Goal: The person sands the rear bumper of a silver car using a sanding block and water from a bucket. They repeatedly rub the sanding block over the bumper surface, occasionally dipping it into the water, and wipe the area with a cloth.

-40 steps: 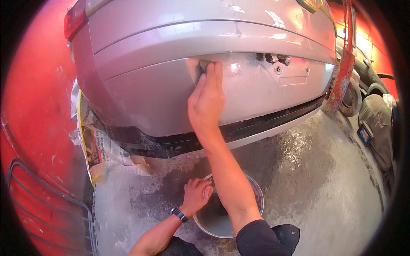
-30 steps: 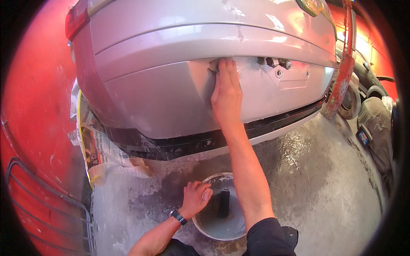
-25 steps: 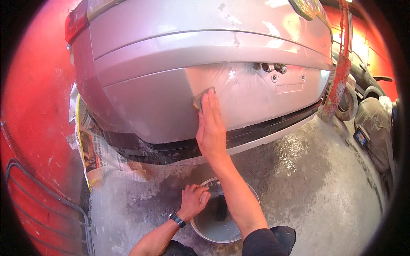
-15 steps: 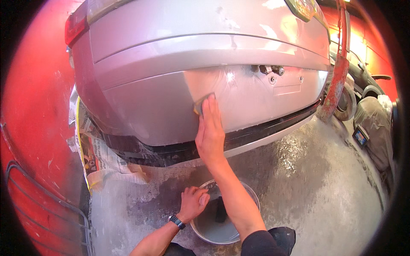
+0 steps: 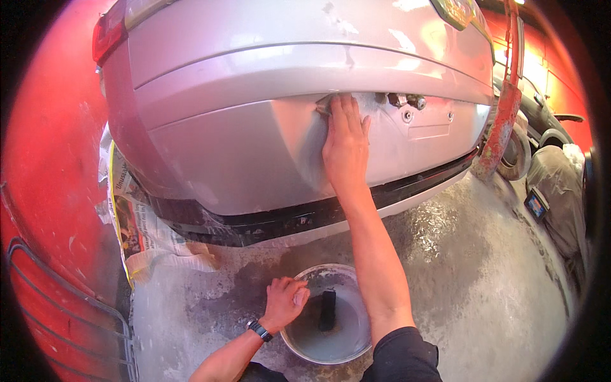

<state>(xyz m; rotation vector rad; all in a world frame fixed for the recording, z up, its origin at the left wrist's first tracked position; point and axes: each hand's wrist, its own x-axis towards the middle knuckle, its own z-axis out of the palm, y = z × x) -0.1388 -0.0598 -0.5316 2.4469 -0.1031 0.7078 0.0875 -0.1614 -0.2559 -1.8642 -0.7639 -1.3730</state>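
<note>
My right hand is raised against the silver car's tailgate, its fingers laid together over a folded piece of sandpaper. The sandpaper presses on the panel just under the crease, left of the metal fittings. A wet, dull grey and pinkish patch surrounds it. Low down, my left hand is curled closed at the left rim of a round bucket; what its fingers hold, if anything, is hidden. Cloudy water fills the bucket, with a black block in it.
A black bumper strip runs below the tailgate. Newspaper hangs at the left beside a red wall and a metal rack. At right stand a red post, a tyre and a covered object. The concrete floor is wet.
My right hand has slid the sandpaper up and to the right across the tailgate, from mid-panel to near the crease. My left hand stays by the bucket rim.
</note>
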